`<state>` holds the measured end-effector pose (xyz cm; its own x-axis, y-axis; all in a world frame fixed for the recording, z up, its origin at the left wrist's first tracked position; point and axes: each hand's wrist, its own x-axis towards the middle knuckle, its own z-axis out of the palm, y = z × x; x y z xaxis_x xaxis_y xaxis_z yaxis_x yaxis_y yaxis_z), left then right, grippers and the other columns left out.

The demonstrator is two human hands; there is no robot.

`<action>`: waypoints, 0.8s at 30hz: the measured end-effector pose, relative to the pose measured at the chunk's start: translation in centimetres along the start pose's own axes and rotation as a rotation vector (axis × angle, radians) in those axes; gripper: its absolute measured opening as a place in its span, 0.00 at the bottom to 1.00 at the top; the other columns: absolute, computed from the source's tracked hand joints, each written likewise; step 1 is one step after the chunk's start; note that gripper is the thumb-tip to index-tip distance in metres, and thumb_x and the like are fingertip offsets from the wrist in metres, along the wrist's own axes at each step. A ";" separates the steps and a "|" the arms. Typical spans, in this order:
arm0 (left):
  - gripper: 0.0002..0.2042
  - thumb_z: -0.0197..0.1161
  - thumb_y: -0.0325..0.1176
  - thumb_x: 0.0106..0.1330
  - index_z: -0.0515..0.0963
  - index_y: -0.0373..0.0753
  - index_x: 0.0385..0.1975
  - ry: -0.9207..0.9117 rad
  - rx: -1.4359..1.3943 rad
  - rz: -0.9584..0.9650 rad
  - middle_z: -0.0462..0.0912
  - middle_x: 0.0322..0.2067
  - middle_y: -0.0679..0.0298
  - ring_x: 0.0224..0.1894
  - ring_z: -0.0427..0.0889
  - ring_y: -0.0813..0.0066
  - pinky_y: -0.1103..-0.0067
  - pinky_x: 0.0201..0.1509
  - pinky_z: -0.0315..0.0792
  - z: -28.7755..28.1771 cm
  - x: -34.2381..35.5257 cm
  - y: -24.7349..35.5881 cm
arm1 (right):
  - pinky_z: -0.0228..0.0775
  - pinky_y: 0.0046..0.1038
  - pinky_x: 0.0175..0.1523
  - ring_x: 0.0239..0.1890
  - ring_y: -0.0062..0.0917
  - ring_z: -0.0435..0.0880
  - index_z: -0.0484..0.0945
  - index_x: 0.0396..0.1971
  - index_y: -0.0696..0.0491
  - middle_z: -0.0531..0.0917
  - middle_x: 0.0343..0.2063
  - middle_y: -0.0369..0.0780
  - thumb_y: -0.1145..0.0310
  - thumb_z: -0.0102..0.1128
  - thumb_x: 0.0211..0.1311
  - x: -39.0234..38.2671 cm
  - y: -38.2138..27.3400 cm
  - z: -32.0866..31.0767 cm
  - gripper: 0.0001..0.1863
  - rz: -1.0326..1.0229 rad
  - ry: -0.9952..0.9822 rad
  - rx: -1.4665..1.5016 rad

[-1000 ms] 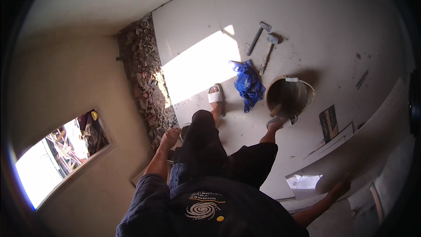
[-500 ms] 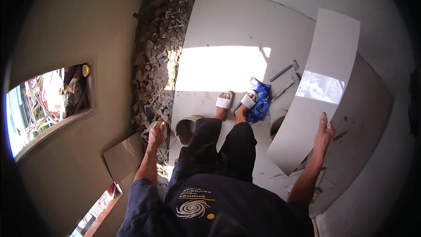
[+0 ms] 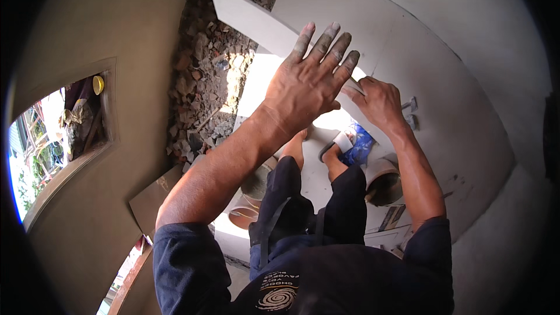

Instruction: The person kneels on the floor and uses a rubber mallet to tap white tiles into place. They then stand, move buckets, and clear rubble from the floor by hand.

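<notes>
My right hand (image 3: 379, 102) grips the near right end of a long, pale tile strip (image 3: 252, 18), thumb and fingers closed round its edge. From there the strip runs slantwise to the far left, its far end over the rubble. My left hand (image 3: 308, 87) is spread above the strip, back of the hand upward, fingers stretched out and their tips grey with dust. Whether its palm touches the strip cannot be seen. Part of the strip is hidden behind both hands.
Broken rubble (image 3: 195, 81) fills the strip of ground along the left wall. Large pale tiles (image 3: 443, 134) cover the floor. Two hammers (image 3: 410, 111), a blue plastic bag (image 3: 360, 144) and buckets (image 3: 382, 170) lie around my feet. A tile piece (image 3: 153, 198) leans below the window opening (image 3: 64, 131).
The tile strip has swung from upright on my right to slanting across in front of me. My left hand has come from beside the left wall, opening out over the strip.
</notes>
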<state>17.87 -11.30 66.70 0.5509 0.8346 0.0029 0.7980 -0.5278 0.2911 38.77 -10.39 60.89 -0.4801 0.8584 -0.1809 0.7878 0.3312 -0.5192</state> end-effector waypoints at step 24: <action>0.14 0.62 0.36 0.64 0.80 0.30 0.41 0.358 0.208 -1.573 0.84 0.34 0.63 0.35 0.79 0.78 0.78 0.44 0.73 25.9 -22.2 -18.9 | 0.35 0.40 0.74 0.74 0.34 0.44 0.56 0.67 0.56 0.54 0.70 0.43 0.36 0.24 0.68 25.3 10.2 60.3 0.42 -0.689 0.036 -0.530</action>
<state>-3.13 -23.92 36.31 -0.8534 0.5174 0.0630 0.5212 0.8482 0.0942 11.42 -8.94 0.62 -0.9109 0.4080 0.0618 0.4059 0.9128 -0.0444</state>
